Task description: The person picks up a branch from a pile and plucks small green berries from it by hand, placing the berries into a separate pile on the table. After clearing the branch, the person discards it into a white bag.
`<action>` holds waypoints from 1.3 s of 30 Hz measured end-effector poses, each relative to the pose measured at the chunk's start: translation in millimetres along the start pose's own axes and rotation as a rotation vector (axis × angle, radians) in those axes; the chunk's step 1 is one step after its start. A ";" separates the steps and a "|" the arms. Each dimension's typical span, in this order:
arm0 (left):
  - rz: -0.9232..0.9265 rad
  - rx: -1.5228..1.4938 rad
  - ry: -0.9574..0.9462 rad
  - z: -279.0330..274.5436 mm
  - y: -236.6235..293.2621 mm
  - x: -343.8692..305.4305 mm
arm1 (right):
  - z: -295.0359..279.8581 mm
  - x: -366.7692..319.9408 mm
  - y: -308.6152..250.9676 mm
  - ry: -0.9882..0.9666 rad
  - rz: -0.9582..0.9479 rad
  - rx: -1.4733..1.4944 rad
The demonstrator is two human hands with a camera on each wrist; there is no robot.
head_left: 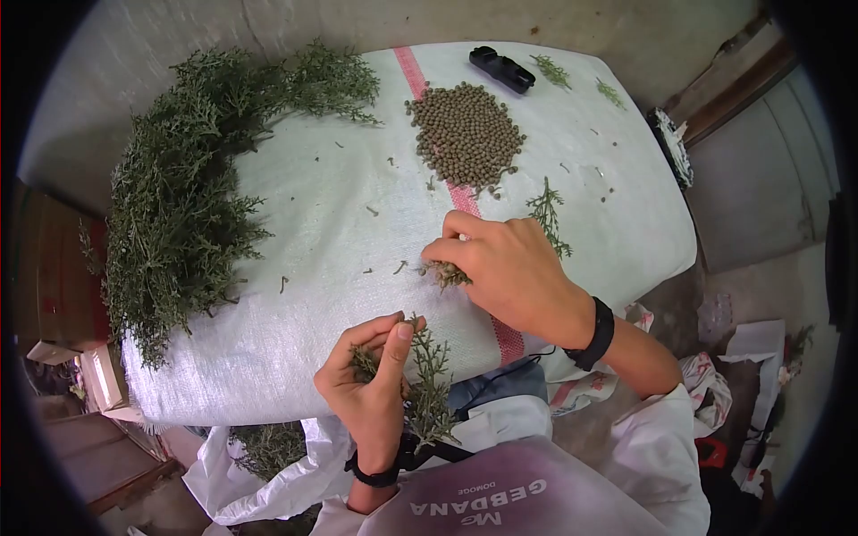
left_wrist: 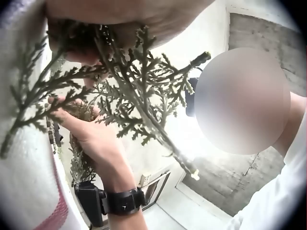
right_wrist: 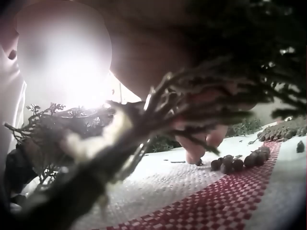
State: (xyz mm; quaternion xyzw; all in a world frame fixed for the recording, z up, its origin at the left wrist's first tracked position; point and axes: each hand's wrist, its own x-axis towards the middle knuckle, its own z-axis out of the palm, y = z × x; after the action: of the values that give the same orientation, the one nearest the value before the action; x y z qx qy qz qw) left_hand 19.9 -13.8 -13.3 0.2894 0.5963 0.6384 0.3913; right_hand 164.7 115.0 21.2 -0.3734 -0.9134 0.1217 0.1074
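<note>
In the head view my left hand pinches a green sprig between thumb and fingers, near the front edge of a white woven sack. Up close in the left wrist view, that sprig shows a pale cut stem end. My right hand, above the sack's red stripe, has its fingers curled round small brownish balls and bits of greenery. Several round balls lie on the sack below the fingers in the right wrist view. A pile of such balls sits beyond the right hand.
A large heap of green branches covers the sack's left side. A black object lies at the back, and a loose sprig is right of the right hand. A white bag with greenery stands below the front edge.
</note>
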 end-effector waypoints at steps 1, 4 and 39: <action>0.003 0.003 -0.011 -0.1 -0.2 0.3 | 0.9 0.7 -1.7 -0.008 -0.014 -0.027; -0.053 -0.030 -0.064 -4.6 1.3 2.1 | 2.2 1.7 -3.8 -0.029 -0.039 -0.082; 0.315 0.218 -0.195 32.0 23.5 -18.0 | -9.0 -85.1 -33.1 0.344 0.388 1.212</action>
State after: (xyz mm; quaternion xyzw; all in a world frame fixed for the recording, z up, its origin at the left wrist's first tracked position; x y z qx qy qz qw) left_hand 52.5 -11.5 15.6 0.4803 0.5686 0.5922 0.3089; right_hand 205.0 33.1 30.8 -0.4187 -0.5690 0.5703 0.4191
